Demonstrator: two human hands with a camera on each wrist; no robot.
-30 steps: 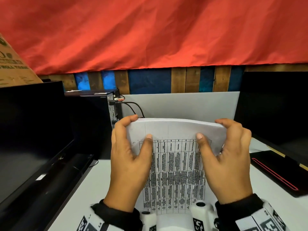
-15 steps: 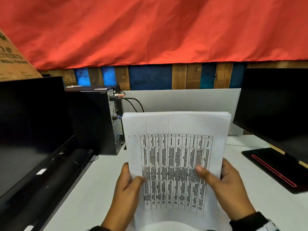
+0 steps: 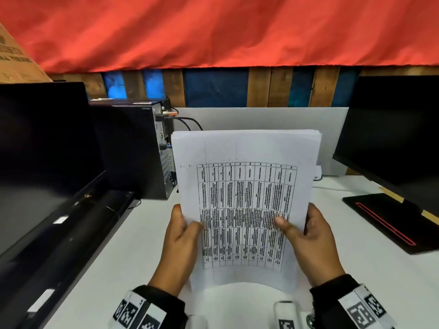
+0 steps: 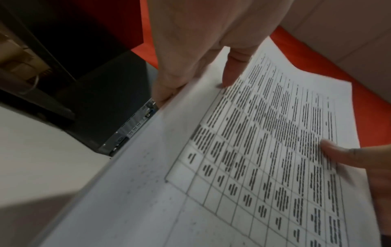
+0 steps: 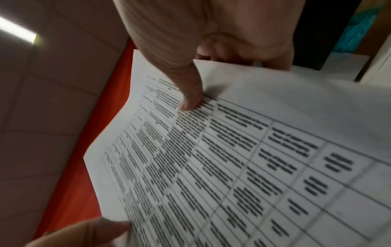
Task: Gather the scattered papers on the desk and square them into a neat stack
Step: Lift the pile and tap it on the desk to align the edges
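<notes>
A stack of white papers point(image 3: 244, 186) with a printed black table on the top sheet stands nearly upright above the white desk point(image 3: 114, 252). My left hand point(image 3: 183, 236) grips its left edge, thumb on the front sheet and fingers behind. My right hand point(image 3: 306, 236) grips the right edge the same way. In the left wrist view the papers point(image 4: 243, 158) fill the frame with my left hand point(image 4: 190, 80) at their edge. The right wrist view shows my right hand point(image 5: 203, 80) on the papers point(image 5: 232, 158), thumb on the print. The stack's top edges look roughly even.
A black monitor point(image 3: 45, 148) and soundbar point(image 3: 78, 229) stand at the left, with a black computer tower point(image 3: 133, 148) behind them. Another monitor point(image 3: 394, 129) and its base point(image 3: 392, 222) stand at the right. A white panel point(image 3: 261, 119) and red cloth point(image 3: 213, 32) lie behind.
Both hands slid from the stack's top corners down to its lower side edges. The stack rose and now stands taller in view.
</notes>
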